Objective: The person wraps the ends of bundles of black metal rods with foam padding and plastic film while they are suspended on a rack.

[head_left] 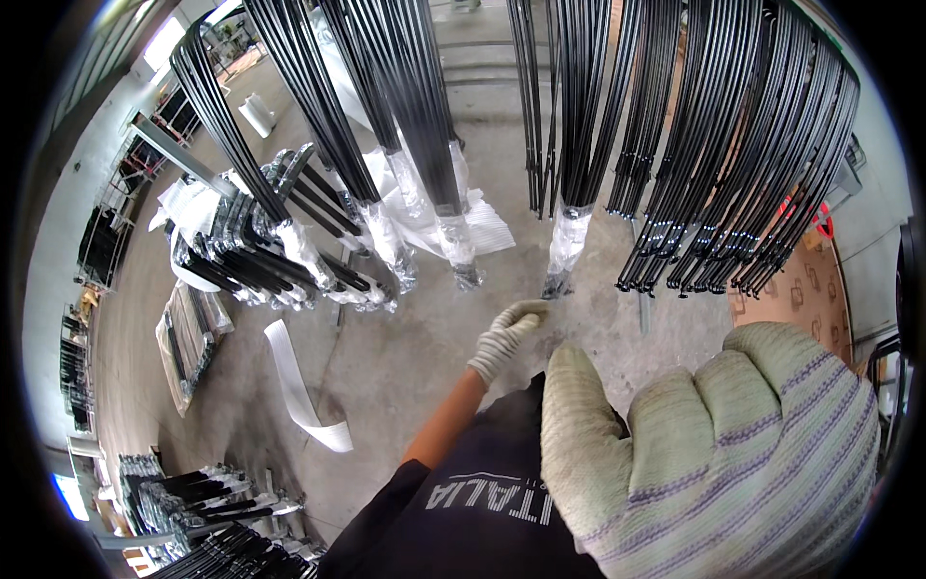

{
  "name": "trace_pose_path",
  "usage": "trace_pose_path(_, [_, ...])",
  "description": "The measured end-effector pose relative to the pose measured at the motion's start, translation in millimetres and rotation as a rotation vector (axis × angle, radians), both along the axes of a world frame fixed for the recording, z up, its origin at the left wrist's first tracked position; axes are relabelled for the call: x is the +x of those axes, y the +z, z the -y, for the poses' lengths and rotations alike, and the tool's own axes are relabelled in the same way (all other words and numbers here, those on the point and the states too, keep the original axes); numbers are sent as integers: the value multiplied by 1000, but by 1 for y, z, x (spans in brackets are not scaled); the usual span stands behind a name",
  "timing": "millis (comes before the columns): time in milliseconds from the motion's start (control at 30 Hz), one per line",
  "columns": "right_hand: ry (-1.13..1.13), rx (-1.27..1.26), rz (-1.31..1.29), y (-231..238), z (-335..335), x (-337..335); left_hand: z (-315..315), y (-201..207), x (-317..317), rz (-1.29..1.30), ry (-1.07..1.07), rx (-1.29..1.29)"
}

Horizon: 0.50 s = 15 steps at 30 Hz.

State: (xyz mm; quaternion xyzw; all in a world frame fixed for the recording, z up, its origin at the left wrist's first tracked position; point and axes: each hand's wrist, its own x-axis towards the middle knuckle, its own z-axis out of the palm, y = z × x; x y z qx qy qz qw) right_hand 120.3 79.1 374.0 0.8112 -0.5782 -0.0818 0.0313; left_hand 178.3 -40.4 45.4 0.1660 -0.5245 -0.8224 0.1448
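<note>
My left hand [509, 338] wears a pale knitted glove and is stretched out in front of me. Its fingers are pressed together, right beside the lower end of a bundle of black metal tubes [579, 125]. Clear film over white padding [567, 241] covers that end. Whether the fingertips touch the film or hold something, I cannot make out. Large and close, my right hand [714, 454] fills the lower right in a pale glove with purple stripes. Its thumb stands apart from the fingers, which look bent away from me, and nothing shows in it.
More black tubes [762, 145] hang in rows at the right, near patterned cardboard [796, 299]. Wrapped bundles [318, 96] hang at the left, above a pile of padded tubes [241, 251]. A white foam strip [299, 386] and a flat wrapped pack [188, 338] lie on the concrete floor.
</note>
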Motion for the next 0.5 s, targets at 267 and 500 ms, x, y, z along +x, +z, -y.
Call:
trace_pose_path(267, [25,-6,-21,7,6,4,-42,78,-5,30,-160,145])
trace_pose_path(500, [39,-78,176,-13,11,-5,-20,76,-5,16,-84,156])
